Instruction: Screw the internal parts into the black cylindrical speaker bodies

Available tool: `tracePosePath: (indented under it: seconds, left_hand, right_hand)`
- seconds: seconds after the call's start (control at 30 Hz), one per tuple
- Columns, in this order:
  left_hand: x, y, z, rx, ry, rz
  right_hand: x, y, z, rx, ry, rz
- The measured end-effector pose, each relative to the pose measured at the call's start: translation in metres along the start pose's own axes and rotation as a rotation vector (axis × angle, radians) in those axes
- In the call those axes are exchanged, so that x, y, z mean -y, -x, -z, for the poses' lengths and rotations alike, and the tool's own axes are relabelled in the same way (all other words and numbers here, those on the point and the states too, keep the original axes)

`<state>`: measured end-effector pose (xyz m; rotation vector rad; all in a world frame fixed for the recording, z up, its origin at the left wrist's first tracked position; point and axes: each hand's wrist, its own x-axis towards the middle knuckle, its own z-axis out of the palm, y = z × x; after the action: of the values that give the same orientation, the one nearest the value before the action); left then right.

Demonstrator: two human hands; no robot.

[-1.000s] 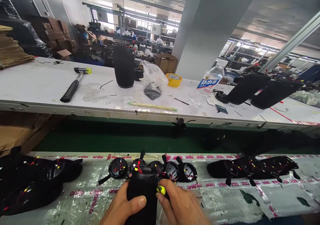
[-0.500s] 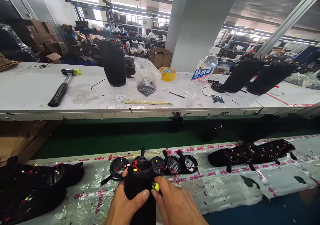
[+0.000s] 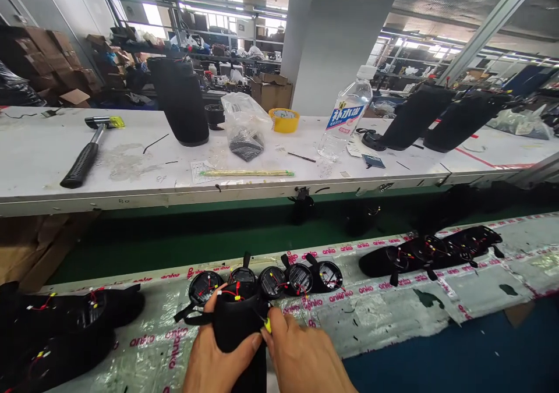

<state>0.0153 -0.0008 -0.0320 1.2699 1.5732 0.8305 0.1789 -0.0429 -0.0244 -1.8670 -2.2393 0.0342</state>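
My left hand point(image 3: 218, 346) is wrapped round a black cloth-covered cylinder point(image 3: 238, 326), thumb across its near side. The cylinder's open top faces up and away, showing red wires and small white and yellow connectors; a black strap point(image 3: 196, 318) sticks out at its left. My right hand point(image 3: 301, 352) is closed on a small tool with a yellow-green handle point(image 3: 268, 325), whose thin dark end meets the cylinder's upper right side. The tip is hidden. Just beyond, several similar black cylinders point(image 3: 300, 279) stand in a row with open, wired ends up.
More black cylinders lie at left point(image 3: 78, 346) and right point(image 3: 375, 263) on the plastic-covered lower bench point(image 3: 332, 337). The white upper table point(image 3: 135, 166) carries a hammer point(image 3: 82, 163), a plastic bag point(image 3: 244, 128), yellow tape point(image 3: 285, 121), a bottle point(image 3: 345, 119) and upright black cylinders point(image 3: 181, 105).
The whole view has shifted slightly, with the upper table's things a little further left. Both hands keep their hold; the cylinder and tool sit slightly further left in view.
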Motion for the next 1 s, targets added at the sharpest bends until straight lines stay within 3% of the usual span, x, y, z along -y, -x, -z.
tracePosePath:
  seconds: [0.13,0.33,0.47,0.57,0.7,1.0]
  left_hand:
    - [0.001,-0.002,0.002,0.007,0.072,0.036]
    - [-0.023,0.009,0.017,0.179,0.571,0.370]
    - [-0.020,0.012,0.026,0.355,0.752,0.455]
    - [-0.012,0.010,0.028,0.440,0.753,0.442]
    - [-0.007,0.007,0.029,0.497,0.727,0.425]
    - [-0.021,0.009,0.030,0.530,0.709,0.371]
  right_hand:
    - [0.005,-0.005,0.007,0.044,0.008,0.006]
    - [-0.006,0.004,0.021,-0.119,-0.127,0.023]
    - [-0.025,0.005,0.028,-0.012,-0.139,0.120]
    - [-0.030,-0.001,0.033,0.025,-0.114,0.211]
    - [-0.028,-0.007,0.038,-0.032,-0.069,0.292]
    - [-0.029,-0.011,0.045,-0.077,0.009,0.332]
